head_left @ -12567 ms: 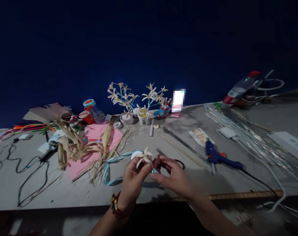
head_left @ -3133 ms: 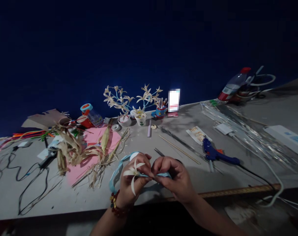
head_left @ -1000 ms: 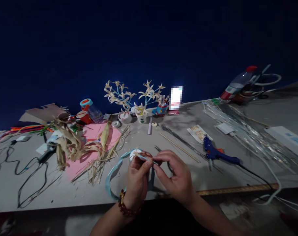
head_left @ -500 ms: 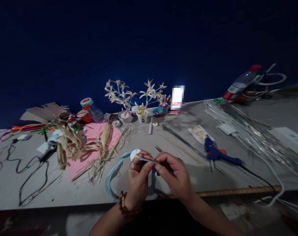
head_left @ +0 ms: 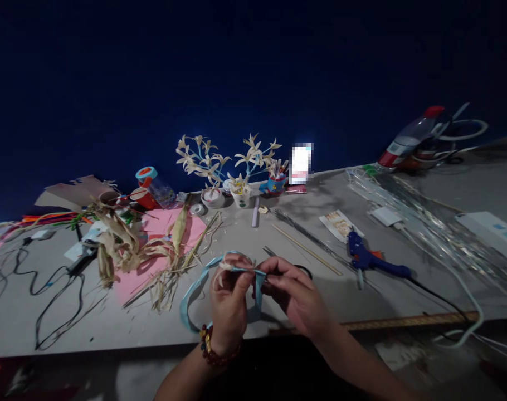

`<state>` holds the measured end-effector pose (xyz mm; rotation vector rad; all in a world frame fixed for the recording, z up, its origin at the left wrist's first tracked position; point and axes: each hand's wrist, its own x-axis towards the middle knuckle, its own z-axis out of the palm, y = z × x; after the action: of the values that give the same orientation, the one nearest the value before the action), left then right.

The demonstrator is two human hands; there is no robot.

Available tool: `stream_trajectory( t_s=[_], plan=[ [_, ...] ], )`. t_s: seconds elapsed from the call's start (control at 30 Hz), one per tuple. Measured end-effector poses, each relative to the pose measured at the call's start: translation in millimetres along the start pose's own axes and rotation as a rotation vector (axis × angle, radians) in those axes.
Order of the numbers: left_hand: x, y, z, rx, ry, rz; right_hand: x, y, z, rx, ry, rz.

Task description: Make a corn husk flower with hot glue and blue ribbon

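Note:
My left hand [head_left: 229, 303] is closed in a pinch on a craft flower, whose pale petals [head_left: 225, 267] show at its fingers. Light-blue tape [head_left: 193, 292] covers the thin stem, hangs in a short fold below it, and loops over the table on the left. With thumb and forefinger, my right hand [head_left: 298, 289] pinches the far end of the stem, close to where the tape folds down. Fingers hide part of the stem. Scissors [head_left: 305, 271] lie behind my right hand, partly covered by it.
A blue glue gun [head_left: 374, 260] with a cord lies at the right, near thin wires [head_left: 312, 236] and a wooden stick [head_left: 307, 249]. Dried husks [head_left: 122, 239] rest on pink paper [head_left: 190, 225]. Potted craft flowers [head_left: 240, 195] and a lit phone [head_left: 301, 164] stand behind.
Three seconds ago the flower faced outward, petals spread by my left hand; now it is turned, petals mostly behind the fingers. Since half a second ago, my hands tilted slightly and the tape fold shows between them.

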<state>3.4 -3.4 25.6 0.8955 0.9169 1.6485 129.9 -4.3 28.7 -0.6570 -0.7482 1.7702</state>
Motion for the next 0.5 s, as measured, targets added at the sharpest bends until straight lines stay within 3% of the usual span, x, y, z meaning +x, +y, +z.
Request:
stream_trajectory(
  t_s=[0.1, 0.2, 0.37, 0.5],
  plan=[
    [0.7, -0.2, 3.1, -0.014, 0.012, -0.047, -2.1, 4.7, 1.8, 0.034, 0.023, 0.01],
    [1.2, -3.5, 3.6, -0.025, 0.021, -0.079, -4.0, 12.2, 1.3, -0.049, 0.008, -0.127],
    [0.6, -9.1, 0.3, -0.004, 0.059, -0.007, -4.5, 20.3, -7.8, -0.522, 0.13, -0.566],
    [-1.6, -8.5, -0.5, 0.047, 0.054, 0.039, 0.5, 11.8, -12.9, -0.984, 0.077, -0.966]
  ],
)
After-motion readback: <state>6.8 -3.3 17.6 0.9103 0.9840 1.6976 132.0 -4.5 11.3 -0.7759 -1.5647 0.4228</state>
